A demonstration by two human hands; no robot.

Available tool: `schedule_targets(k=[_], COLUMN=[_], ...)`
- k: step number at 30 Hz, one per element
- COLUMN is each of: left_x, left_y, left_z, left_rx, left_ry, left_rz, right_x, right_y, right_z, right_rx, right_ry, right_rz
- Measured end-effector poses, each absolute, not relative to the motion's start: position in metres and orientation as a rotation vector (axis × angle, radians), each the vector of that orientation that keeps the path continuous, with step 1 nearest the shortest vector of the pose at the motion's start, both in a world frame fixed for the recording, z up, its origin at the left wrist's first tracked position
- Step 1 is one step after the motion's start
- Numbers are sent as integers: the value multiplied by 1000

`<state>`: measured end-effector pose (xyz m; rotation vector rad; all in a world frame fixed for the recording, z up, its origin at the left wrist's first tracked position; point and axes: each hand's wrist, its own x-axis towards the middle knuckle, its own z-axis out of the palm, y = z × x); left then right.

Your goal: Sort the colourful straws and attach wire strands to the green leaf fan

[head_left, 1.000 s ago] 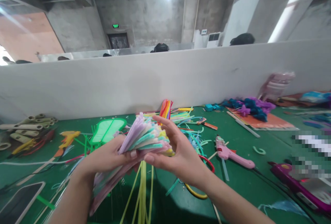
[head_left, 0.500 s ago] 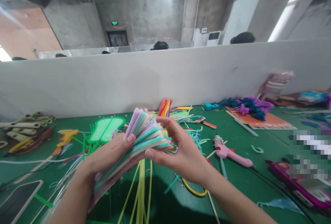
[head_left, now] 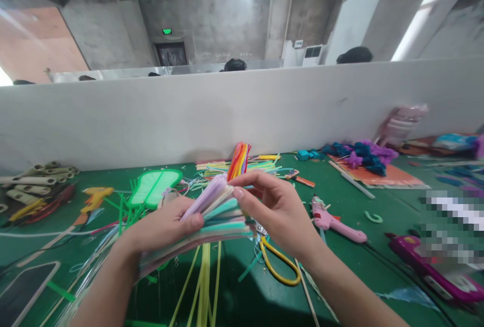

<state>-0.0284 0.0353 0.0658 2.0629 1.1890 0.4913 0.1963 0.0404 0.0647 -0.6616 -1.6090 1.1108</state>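
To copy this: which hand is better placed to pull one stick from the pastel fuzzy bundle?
Right hand, probably: its fingertips touch the free ends of the pastel fuzzy stick bundle; the left hand grips it.

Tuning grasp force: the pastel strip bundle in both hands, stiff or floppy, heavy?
Probably floppy singly: the strip bundle fans apart where the right hand pinches its ends. Likely light: the left hand holds it all, thumb on top.

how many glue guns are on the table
3: a yellow glue gun at left, a pink gun right of centre, a magenta gun far right; others may be hidden.
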Motion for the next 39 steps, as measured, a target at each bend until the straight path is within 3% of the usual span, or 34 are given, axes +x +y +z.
schedule_targets(k=[11, 19, 33, 39], left_x=[-30, -28, -27, -28], left_y=[39, 39, 43, 39], left_z=[64, 68, 66, 62], left_rx=[2023, 2133, 2027, 1915], left_ry=[1030, 1165, 1074, 1318], left_rz=[417, 415, 546, 600], right_x=[206, 206, 204, 204], right_y=[36, 33, 38, 37], right_z=[71, 74, 68, 68], right_rx=[-585, -634, -645, -649], right_ry=[-1796, -1851, -1887, -1892], right_rz=[854, 717, 234, 170])
